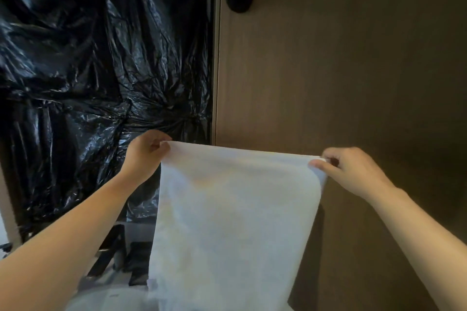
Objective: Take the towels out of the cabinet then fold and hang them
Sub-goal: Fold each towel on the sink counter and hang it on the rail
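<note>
Between the hands, white towel (232, 209) hangs stretched. Left hand (145, 153) pinches its upper left corner; right hand (353, 171) pinches upper right corner. Black plastic bags (101, 58) beyond left hand.

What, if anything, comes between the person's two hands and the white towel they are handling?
Nothing visible does. The left hand and the right hand each already pinch a top corner of the towel, which hangs spread between them in front of the wooden door. The black plastic bags lie behind, apart from the grip.
</note>
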The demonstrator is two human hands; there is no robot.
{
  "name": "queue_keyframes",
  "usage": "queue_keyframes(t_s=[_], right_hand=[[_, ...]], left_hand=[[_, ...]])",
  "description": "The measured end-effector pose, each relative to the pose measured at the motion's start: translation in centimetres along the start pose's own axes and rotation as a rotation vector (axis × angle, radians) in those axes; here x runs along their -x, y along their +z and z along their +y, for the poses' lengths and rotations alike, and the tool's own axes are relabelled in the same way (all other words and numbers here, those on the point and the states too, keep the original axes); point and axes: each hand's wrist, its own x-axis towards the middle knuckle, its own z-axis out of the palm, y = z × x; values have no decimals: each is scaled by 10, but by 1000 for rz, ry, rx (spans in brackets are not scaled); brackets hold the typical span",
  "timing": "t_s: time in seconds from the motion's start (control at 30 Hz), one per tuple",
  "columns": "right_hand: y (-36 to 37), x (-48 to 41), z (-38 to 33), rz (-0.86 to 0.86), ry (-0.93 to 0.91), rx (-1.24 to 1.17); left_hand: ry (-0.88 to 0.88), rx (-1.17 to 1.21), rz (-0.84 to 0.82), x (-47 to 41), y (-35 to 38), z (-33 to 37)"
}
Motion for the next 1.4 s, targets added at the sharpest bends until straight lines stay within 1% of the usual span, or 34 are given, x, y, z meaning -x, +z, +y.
queue_keyframes(t_s=[0.13, 0.2, 0.33, 0.5, 0.6, 0.8, 0.97, 1.07, 1.2, 1.27, 1.33, 1.4], right_hand=[[-21, -20, -3, 118, 23, -47], [-29, -27, -5, 158, 25, -56], [-40, -36, -7, 195, 30, -168], [-45, -42, -5, 198, 44, -172], [-46, -45, -5, 256, 93, -259], [-47, -51, -5, 397, 102, -300], [-43, -50, -2, 373, 49, -235], [-39, -48, 2, 369, 79, -224], [-31, -47, 7, 294, 141, -163], [-26, -45, 4, 279, 179, -134], [-19, -40, -8, 304, 173, -184], [-9, -30, -31, 251, 114, -340]], left_hand=[[46, 29, 42, -17, -4, 15], [41, 37, 59, -26, -6, 23], [46, 17, 99, -38, -11, 34], [86, 50, 88, -45, -14, 46], [99, 56, 86, -47, -15, 50], [91, 54, 106, -50, -16, 52], [85, 56, 117, -50, -14, 58], [71, 79, 112, -49, -13, 59], [97, 104, 75, -43, -10, 66], [133, 112, 6, -34, -6, 75], [155, 168, -104, -20, 6, 84], [144, 216, -206, 0, 23, 92]])
